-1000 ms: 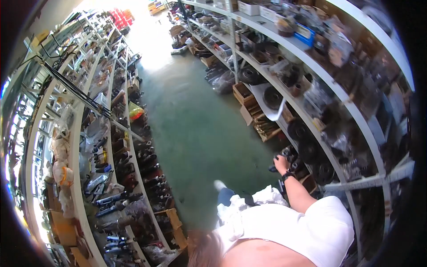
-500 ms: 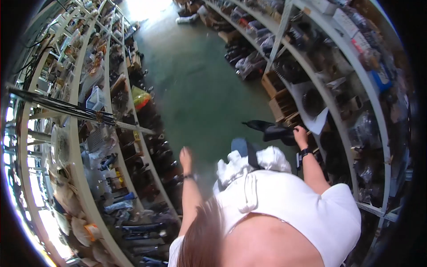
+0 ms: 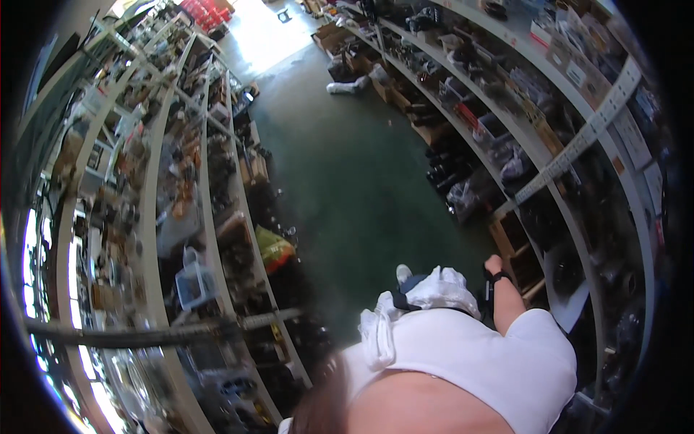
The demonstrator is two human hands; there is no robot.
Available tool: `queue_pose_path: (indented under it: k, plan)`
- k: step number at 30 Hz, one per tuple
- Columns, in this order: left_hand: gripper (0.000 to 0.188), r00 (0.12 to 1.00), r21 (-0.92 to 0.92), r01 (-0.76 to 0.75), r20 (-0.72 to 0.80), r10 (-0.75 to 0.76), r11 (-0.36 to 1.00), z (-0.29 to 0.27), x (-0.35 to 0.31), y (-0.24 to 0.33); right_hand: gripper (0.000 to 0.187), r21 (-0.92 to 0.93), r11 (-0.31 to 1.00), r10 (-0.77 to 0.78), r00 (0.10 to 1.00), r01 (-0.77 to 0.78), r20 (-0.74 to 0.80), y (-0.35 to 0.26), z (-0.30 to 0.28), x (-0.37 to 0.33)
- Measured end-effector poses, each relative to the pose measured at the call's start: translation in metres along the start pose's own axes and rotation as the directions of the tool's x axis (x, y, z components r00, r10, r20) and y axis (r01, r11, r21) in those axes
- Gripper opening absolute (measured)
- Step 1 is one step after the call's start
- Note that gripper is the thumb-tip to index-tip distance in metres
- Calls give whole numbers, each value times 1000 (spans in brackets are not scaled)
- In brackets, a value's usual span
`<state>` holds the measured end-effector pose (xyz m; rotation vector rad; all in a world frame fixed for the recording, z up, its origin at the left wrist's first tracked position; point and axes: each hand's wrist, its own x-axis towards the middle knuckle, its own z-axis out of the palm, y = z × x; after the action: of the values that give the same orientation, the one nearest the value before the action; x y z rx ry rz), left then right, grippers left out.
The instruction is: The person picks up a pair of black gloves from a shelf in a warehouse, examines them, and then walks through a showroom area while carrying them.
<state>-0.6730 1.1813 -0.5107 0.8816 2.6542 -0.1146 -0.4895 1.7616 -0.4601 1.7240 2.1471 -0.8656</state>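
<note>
My right hand (image 3: 494, 264) is held out to the right of my body, beside the lower shelves. Its fingers are curled closed, and what they may hold is hidden from here. A black watch band (image 3: 499, 277) circles that wrist. Closest to the hand are brown cardboard boxes (image 3: 512, 239) at the foot of the right shelving. My left hand and forearm do not show. White gathered cloth (image 3: 444, 291) hangs at my waist, above one shoe (image 3: 403, 273).
Tall metal shelving (image 3: 578, 148) crowded with parts lines the right; a matching rack (image 3: 206, 239) lines the left. Between them runs a green floor (image 3: 354, 195). A wrapped white bundle (image 3: 348, 86) lies ahead, near a bright doorway (image 3: 264, 36). A yellow-red bag (image 3: 273, 249) juts from the left.
I have moved forward along the aisle, and the view has tilted up. My left hand has left the picture. The black, limp item in my right hand no longer shows.
</note>
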Motion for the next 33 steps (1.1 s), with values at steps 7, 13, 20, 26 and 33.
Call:
queue_pose_path:
  k: [7,13,20,26,33]
  plan:
    - [24,690,-477,722,550,-470,502,-31,99,7,24,154,936,-290,943,315,-165,-233,-52,60]
    - [24,850,-607,524,328,-413,598,-74,283,-22,28,326,762,-384,796,559,-467,-308,-55,128]
    - [37,922,-933,-75,-200,-332,353,-335,584,-34,25,265,959,-28,963,101,-267,-326,-50,116]
    - [41,949,-872,-299,-313,30,387,-456,725,-57,24,18,984,178,979,-177,-100,-308,17,153]
    - [23,945,-731,-140,-300,-130,667,-419,767,-179,24,-175,932,331,942,-316,61,-409,18,248]
